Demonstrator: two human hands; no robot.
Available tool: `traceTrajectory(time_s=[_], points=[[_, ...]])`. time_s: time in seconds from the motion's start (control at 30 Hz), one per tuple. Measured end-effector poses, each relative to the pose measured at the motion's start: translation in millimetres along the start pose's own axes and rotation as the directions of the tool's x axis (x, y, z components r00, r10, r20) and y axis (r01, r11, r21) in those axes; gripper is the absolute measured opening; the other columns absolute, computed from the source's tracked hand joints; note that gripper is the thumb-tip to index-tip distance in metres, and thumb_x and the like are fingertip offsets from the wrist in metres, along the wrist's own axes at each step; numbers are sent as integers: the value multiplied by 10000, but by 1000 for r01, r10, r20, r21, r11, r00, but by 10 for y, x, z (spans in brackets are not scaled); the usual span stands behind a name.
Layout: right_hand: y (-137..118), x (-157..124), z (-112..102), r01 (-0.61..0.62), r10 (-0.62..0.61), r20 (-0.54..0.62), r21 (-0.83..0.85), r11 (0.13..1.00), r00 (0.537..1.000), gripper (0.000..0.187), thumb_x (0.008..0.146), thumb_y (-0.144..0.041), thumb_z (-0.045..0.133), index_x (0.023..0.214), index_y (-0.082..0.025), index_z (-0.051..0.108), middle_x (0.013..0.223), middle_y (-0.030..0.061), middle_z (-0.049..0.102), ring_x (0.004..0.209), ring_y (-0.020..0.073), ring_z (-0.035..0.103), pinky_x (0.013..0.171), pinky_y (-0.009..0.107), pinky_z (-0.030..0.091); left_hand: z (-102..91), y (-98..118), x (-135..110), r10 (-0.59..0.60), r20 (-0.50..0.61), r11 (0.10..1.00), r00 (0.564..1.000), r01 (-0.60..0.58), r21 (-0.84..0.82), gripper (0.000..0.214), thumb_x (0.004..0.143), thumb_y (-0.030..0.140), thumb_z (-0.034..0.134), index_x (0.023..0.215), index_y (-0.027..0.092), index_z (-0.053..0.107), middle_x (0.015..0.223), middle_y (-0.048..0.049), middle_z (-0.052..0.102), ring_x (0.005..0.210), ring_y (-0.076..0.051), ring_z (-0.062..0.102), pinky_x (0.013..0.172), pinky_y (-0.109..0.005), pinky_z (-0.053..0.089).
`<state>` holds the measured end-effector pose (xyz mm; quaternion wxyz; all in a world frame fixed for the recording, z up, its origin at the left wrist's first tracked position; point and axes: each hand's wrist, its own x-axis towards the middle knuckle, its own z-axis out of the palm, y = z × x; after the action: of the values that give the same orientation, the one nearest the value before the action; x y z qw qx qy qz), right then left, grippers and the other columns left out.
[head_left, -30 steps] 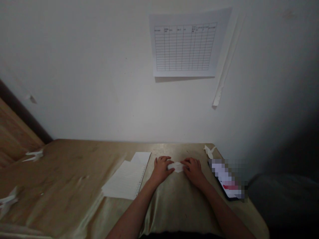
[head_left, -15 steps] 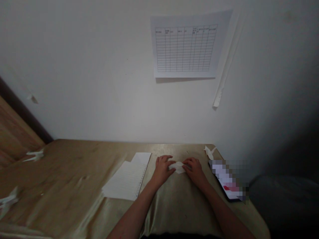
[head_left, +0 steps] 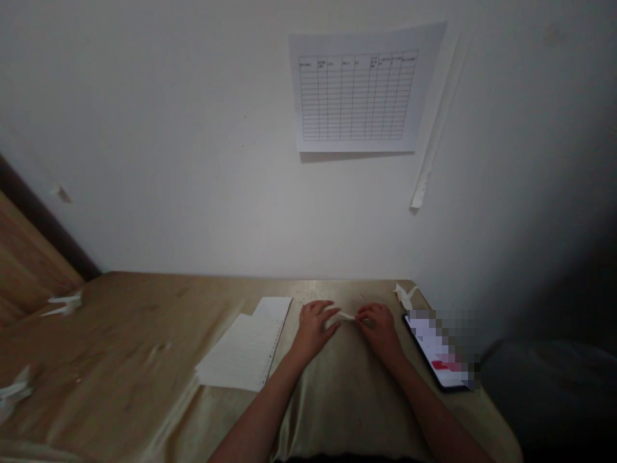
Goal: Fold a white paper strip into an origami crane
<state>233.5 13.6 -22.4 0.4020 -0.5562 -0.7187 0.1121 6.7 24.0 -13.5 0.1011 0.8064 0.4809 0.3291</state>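
A small folded piece of white paper [head_left: 346, 316] lies between my two hands on the tan, satin-covered table [head_left: 144, 360]. My left hand [head_left: 314, 326] pinches its left end with thumb and fingers closed. On the other end, my right hand [head_left: 380, 326] grips with its fingertips closed too. The paper looks narrow and creased, held just above or on the cloth.
A stack of lined white sheets [head_left: 245, 347] lies left of my hands. A phone [head_left: 436, 350] rests to the right near the table edge. Folded paper figures sit at the far right corner [head_left: 403, 294] and at the left [head_left: 60, 305]. A gridded chart [head_left: 357, 93] hangs on the wall.
The paper was a wider, flat shape under my fingers; now it is folded narrower, with both hands pinching its ends. My hands stayed in place.
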Motion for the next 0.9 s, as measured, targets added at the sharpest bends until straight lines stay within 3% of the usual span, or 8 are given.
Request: traceTrajectory(time_s=[0.2,0.4,0.63,0.9], points=[[-55,-35,20,-15,17,67,-28,999,998,123,843,-215,666,815,-268,773,1064,41,793,1189,283,611,1186,573,242,35,-13,-20,16,147,1000,989,-17,10,355,899,328,757,1252,365,749,1407,-12,690,1321,-283,546,1159,-511,384],[-81,-60,4,-80,82,115,-22,997,990,179,805,-203,615,837,-283,773,1067,39,794,1257,316,603,1204,679,142,67,-31,-60,4,178,1000,984,-9,26,302,926,354,735,1224,393,762,1336,17,736,1333,-293,525,1159,-516,370],[-67,-46,-84,-93,102,242,-48,995,965,169,811,-238,653,874,-290,801,1156,53,790,1358,354,525,1206,729,-5,32,7,-77,7,228,999,974,-16,40,251,932,351,725,1174,384,789,1305,15,751,1315,-303,534,1160,-535,362],[-30,-59,-82,-64,79,256,-66,996,964,160,829,-234,666,872,-302,804,1172,26,784,1373,332,519,1215,727,-30,8,61,-51,21,224,999,974,-31,38,205,938,347,722,1122,355,810,1240,-3,772,1260,-300,558,1157,-538,335]])
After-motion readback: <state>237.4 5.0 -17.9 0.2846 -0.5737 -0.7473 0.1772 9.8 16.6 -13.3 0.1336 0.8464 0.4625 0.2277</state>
